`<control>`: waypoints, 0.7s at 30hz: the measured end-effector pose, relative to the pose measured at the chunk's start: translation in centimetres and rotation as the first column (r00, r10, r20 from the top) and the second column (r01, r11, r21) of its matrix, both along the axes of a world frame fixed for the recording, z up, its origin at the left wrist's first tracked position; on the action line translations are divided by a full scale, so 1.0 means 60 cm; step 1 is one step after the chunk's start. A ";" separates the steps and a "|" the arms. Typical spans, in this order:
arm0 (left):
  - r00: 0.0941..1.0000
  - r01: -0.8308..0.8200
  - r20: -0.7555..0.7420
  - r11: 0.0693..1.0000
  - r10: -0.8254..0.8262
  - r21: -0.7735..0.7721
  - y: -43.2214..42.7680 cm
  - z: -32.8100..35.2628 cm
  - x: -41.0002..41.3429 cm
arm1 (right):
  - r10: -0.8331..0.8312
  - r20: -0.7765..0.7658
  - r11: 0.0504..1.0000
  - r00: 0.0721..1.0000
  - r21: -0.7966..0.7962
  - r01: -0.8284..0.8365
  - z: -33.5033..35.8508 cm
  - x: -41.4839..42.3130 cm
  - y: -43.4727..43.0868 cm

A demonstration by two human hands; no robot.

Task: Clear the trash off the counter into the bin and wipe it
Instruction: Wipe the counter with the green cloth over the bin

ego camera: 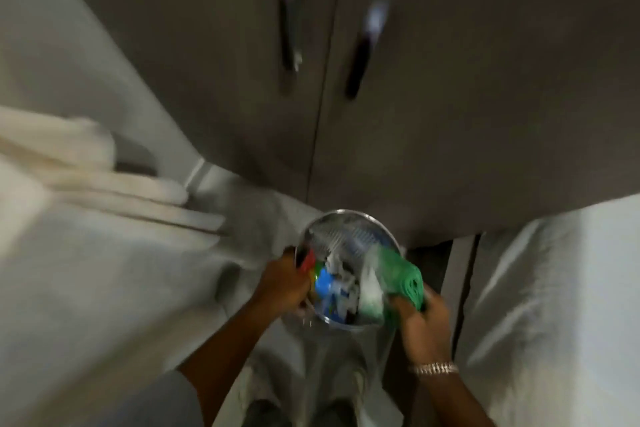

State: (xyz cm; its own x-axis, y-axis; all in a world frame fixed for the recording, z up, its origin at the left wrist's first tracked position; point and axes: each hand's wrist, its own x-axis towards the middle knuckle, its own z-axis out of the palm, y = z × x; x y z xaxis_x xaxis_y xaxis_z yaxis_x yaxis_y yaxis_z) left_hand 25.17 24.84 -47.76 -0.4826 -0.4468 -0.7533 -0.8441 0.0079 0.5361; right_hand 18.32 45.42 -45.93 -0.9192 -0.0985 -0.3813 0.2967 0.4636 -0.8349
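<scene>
Shiny metal bin (313,230) sits on the floor (104,288) near the middle of the shot, right at the foot of the brown cabinet doors (415,114). It's stuffed with trash (334,288): something blue, a red and yellow bit, white scraps, all pretty blurry so I can't name any of it.

The left hand (284,282) is on the left side of the bin rim, fingers curled around the edge or around the red wrapper there; can't tell which through the blur. The right hand (420,321) is at the near right of the bin, fingers closed on a green cloth (407,276) that drapes over the right rim. There's a whitish patch at the cloth's lower end, maybe paper, too smeared to say.

A metal bracelet (434,368) is on the right wrist. Two dark handles (358,59) hang on the cabinet doors up at the far side. Off to the left there's a pale folded-looking thing (86,163) on the floor, too blurred to identify.
</scene>
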 end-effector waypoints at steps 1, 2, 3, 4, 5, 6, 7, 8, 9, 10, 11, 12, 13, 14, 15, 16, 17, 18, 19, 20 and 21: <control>0.999 0.023 -0.022 0.999 -0.024 -0.031 -0.017 0.066 0.015 | 0.007 0.041 0.996 0.999 -0.084 -0.004 0.063 0.001 -0.018; 0.999 0.036 -0.034 0.998 -0.038 -0.060 -0.033 0.136 0.031 | 0.046 0.075 0.986 0.996 -0.165 -0.034 0.131 0.003 -0.036; 0.998 0.030 -0.054 0.996 -0.034 -0.080 -0.049 0.204 0.049 | 0.097 0.099 0.970 0.990 -0.230 -0.072 0.200 0.005 -0.056; 0.996 0.018 -0.083 0.996 -0.026 -0.093 -0.069 0.273 0.063 | 0.156 0.115 0.950 0.981 -0.291 -0.117 0.265 0.004 -0.076; 0.993 0.022 -0.113 0.994 -0.034 -0.110 -0.086 0.326 0.074 | 0.223 0.132 0.925 0.966 -0.340 -0.167 0.316 0.001 -0.092; 0.989 0.024 -0.143 0.991 -0.043 -0.132 -0.106 0.386 0.086 | 0.287 0.148 0.898 0.946 -0.385 -0.212 0.373 -0.004 -0.111; 0.983 0.017 -0.177 0.989 -0.043 -0.147 -0.125 0.439 0.094 | 0.349 0.155 0.871 0.924 -0.417 -0.260 0.427 -0.013 -0.132; 0.978 -0.006 -0.205 0.989 -0.025 -0.150 -0.146 0.485 0.098 | 0.408 0.135 0.842 0.903 -0.438 -0.315 0.480 -0.027 -0.154; 0.972 -0.028 -0.233 0.990 -0.004 -0.135 -0.166 0.525 0.099 | 0.462 0.087 0.812 0.883 -0.443 -0.381 0.530 -0.043 -0.180; 0.969 -0.041 -0.247 0.993 0.012 -0.113 -0.185 0.552 0.100 | 0.496 0.028 0.791 0.868 -0.427 -0.439 0.571 -0.063 -0.207; 0.964 -0.055 -0.264 0.993 0.025 -0.108 -0.205 0.574 0.097 | 0.517 -0.050 0.778 0.854 -0.388 -0.494 0.611 -0.090 -0.235; 0.963 -0.071 -0.267 0.991 0.039 -0.111 -0.223 0.593 0.092 | 0.532 -0.126 0.768 0.837 -0.345 -0.540 0.650 -0.119 -0.266; 0.961 -0.090 -0.271 0.990 0.059 -0.105 -0.238 0.604 0.087 | 0.536 -0.190 0.765 0.822 -0.302 -0.569 0.682 -0.154 -0.300; 0.960 -0.101 -0.272 0.990 0.072 -0.096 -0.251 0.614 0.081 | 0.530 -0.233 0.769 0.815 -0.272 -0.578 0.712 -0.190 -0.336; 0.957 -0.107 -0.279 0.991 0.079 -0.086 -0.262 0.619 0.074 | 0.516 -0.266 0.779 0.814 -0.248 -0.575 0.738 -0.224 -0.372; 0.957 -0.112 -0.278 0.989 0.082 -0.096 -0.270 0.624 0.067 | 0.502 -0.307 0.792 0.809 -0.212 -0.572 0.760 -0.260 -0.410; 0.954 -0.128 -0.285 0.986 0.093 -0.105 -0.277 0.627 0.061 | 0.487 -0.358 0.807 0.797 -0.166 -0.567 0.776 -0.293 -0.448; 0.950 -0.144 -0.295 0.980 0.099 -0.135 -0.285 0.625 0.056 | 0.469 -0.417 0.825 0.779 -0.106 -0.554 0.784 -0.327 -0.487; 0.945 -0.151 -0.313 0.972 0.089 -0.181 -0.295 0.618 0.052 | 0.452 -0.472 0.848 0.757 -0.037 -0.529 0.788 -0.359 -0.525; 0.949 -0.141 -0.309 0.963 0.066 -0.229 -0.304 0.612 0.052 | 0.447 -0.514 0.865 0.732 0.039 -0.501 0.785 -0.386 -0.560; 0.951 -0.134 -0.305 0.958 0.052 -0.254 -0.315 0.604 0.050 | 0.465 -0.537 0.866 0.704 0.110 -0.488 0.777 -0.413 -0.599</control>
State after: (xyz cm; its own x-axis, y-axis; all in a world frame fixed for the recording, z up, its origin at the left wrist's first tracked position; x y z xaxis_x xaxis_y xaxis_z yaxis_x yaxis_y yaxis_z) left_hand 28.19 5.93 -11.50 -0.6088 -0.6659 -0.4312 -0.6546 0.1146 0.7472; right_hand -6.47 9.49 0.71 -0.7960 -0.5827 0.1641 -0.4484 0.3854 -0.8065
